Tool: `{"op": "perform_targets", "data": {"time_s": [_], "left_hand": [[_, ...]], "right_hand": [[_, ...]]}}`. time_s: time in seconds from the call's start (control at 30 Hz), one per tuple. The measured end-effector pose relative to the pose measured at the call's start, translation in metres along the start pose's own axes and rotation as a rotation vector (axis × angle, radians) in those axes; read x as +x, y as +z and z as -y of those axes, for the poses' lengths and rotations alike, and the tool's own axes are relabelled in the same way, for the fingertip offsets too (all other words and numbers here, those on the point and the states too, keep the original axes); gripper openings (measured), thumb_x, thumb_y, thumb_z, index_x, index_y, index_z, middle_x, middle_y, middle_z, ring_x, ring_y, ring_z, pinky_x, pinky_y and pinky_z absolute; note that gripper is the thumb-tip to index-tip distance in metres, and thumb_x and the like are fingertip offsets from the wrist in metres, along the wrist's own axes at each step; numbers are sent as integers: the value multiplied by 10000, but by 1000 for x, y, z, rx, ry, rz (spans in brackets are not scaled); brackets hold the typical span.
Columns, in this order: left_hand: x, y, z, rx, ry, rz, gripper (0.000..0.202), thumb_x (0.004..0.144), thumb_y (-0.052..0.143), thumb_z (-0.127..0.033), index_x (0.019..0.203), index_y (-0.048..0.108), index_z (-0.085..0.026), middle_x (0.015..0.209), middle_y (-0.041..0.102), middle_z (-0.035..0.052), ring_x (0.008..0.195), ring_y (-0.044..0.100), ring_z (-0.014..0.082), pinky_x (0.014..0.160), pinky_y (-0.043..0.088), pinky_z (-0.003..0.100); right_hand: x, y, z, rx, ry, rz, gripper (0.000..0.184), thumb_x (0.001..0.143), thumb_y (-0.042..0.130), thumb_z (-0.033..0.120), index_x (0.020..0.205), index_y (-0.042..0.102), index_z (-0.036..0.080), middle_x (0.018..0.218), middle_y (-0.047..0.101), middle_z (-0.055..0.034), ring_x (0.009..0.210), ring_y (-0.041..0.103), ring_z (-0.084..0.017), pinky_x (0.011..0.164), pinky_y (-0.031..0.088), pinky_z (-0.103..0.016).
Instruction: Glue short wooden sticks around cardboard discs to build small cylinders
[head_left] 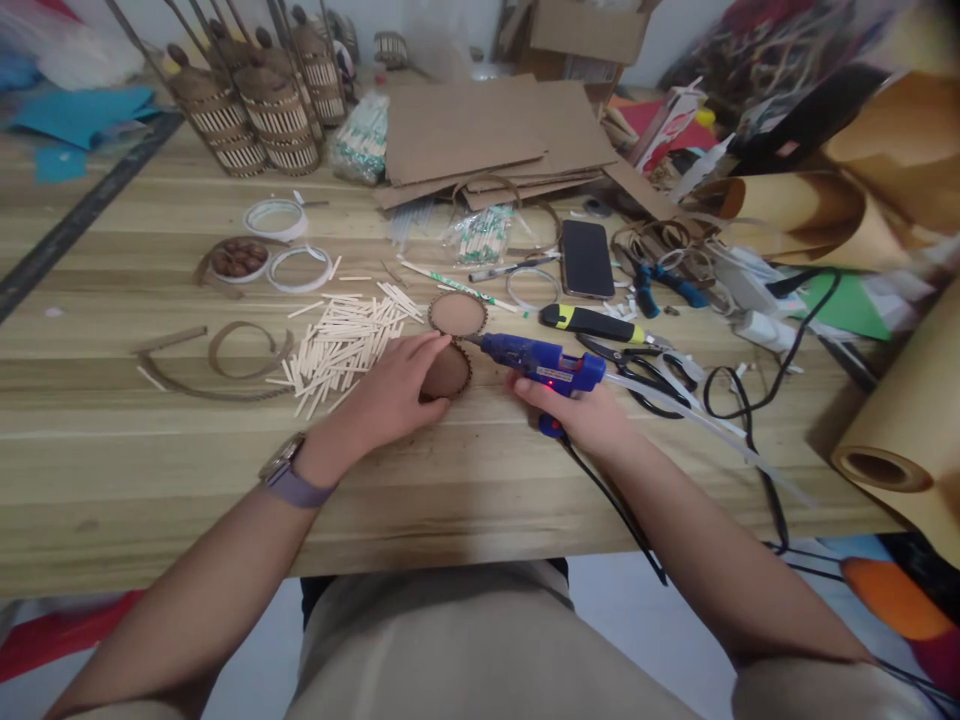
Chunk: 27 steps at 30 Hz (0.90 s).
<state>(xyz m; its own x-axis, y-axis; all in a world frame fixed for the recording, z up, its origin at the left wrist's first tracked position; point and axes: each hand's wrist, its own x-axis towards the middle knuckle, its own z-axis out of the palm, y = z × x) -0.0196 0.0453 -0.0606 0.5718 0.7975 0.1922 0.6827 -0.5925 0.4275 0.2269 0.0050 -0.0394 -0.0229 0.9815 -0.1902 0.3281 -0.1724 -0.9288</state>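
My right hand [581, 405] is wrapped round the handle of a blue hot glue gun [536, 360], whose small red light is lit. Its nozzle points left, at the edge between two round cardboard pieces with dark beaded-looking rims. My left hand [394, 390] grips the nearer cardboard round [448, 372], thumb at the near edge and fingertips at the far one. Just beyond lies the other cardboard round [458, 314], touching or nearly touching it. A loose heap of short pale wooden sticks [349, 345] spreads left of my left hand.
Scissors [652, 385], a yellow-black utility knife [592, 323] and a phone [586, 258] lie right. Tape rolls [276, 218] and a cardboard strip [217, 385] sit left. Cardboard sheets [480, 130] and stick-built lanterns [281, 115] stand behind. A black cable [615, 510] hangs over the front edge.
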Motion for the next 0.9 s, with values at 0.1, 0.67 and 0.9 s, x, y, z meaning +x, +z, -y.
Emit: {"op": "perform_targets", "data": {"time_s": [0.1,0.67,0.9], "left_hand": [[-2,1,1,-1,-2,-19,675,797,665,-259,1405,445,-62,1479,474,220,1373,442,352,1167,355,528],[-2,6,3,-27,2,-64,677,795,639,-239,1418,421,-84,1482,476,215,1387,440,345,1172,342,545],[-2,7,4,-22,11,-73,655,786,636,-222,1397,443,-88,1470,489,211,1376,451,341,1165,349,539]], "right_hand": [[-5,-2,5,-72,-38,5,324,730,741,513,861,725,217,722,688,-19,623,601,-174,526,472,-282],[-20,-2,4,-437,-358,187,144,803,647,384,801,665,240,780,710,-39,732,684,-228,717,542,-344],[-19,1,4,-491,-394,168,181,828,616,391,744,624,231,707,675,-37,677,654,-219,679,505,-341]]}}
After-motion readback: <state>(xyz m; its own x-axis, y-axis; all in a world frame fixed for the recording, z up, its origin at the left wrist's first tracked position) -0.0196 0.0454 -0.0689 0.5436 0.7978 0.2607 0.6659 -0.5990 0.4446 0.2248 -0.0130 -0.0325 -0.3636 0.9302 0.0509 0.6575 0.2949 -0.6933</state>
